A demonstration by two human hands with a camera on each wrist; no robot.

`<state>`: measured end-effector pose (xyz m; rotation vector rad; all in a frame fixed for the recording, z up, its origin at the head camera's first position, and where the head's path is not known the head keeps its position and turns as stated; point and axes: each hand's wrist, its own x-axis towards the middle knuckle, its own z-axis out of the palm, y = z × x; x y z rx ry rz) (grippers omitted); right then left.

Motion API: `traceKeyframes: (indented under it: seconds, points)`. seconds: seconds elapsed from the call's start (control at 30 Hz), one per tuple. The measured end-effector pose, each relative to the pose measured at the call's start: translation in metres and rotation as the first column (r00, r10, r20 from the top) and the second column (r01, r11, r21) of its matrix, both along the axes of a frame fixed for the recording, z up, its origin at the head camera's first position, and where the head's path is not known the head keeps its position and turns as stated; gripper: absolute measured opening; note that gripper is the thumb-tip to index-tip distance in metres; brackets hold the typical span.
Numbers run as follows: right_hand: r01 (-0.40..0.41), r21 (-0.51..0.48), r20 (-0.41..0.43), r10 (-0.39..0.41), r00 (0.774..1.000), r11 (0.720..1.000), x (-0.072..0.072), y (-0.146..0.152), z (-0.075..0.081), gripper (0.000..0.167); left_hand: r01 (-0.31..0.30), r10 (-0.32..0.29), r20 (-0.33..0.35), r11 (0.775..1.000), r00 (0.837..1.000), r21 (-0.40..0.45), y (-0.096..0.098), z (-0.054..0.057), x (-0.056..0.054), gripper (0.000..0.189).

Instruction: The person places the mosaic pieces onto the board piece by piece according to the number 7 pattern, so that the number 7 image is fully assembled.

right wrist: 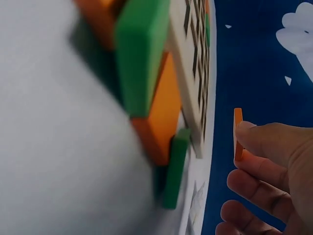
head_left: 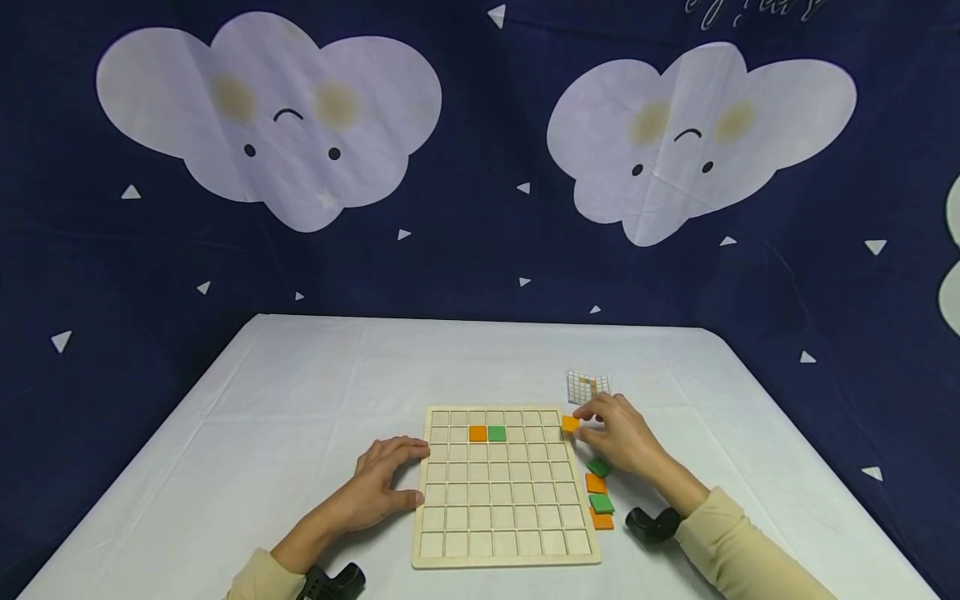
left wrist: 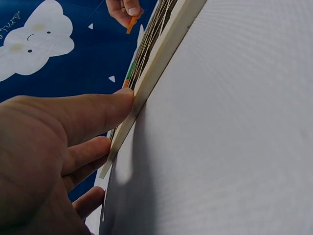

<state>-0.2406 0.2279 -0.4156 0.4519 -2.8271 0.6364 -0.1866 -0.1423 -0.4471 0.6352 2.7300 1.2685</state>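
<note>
A pale wooden grid board (head_left: 480, 496) lies on the table, with one orange square tile (head_left: 477, 433) and one green square tile (head_left: 497, 433) side by side in its second row from the back. My left hand (head_left: 378, 483) touches the board's left edge with its fingertips and thumb, fingers mostly straight. Near the board's back right corner, my right hand (head_left: 622, 433) pinches another orange tile (right wrist: 238, 134) between thumb and finger, held up off the table. Beside the board's right edge several loose tiles lie in an overlapping row, among them a green tile (head_left: 602, 503) and an orange tile (head_left: 596, 483).
A small card with a printed grid pattern (head_left: 581, 388) lies behind the right hand. White cloth covers the table (head_left: 300, 400). Dark blue fabric with clouds (head_left: 465, 275) hangs behind it. A black device is strapped at each wrist.
</note>
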Motion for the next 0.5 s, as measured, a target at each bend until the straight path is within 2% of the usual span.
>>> traceKeyframes:
  seconds: [0.5]
  points:
    - [-0.081, -0.031, -0.045, 0.08, 0.996, 0.996, 0.007, -0.019, 0.008, 0.021, 0.001, -0.001, -0.009, 1.0, 1.0, 0.0, 0.0, -0.002, -0.001, 0.054]
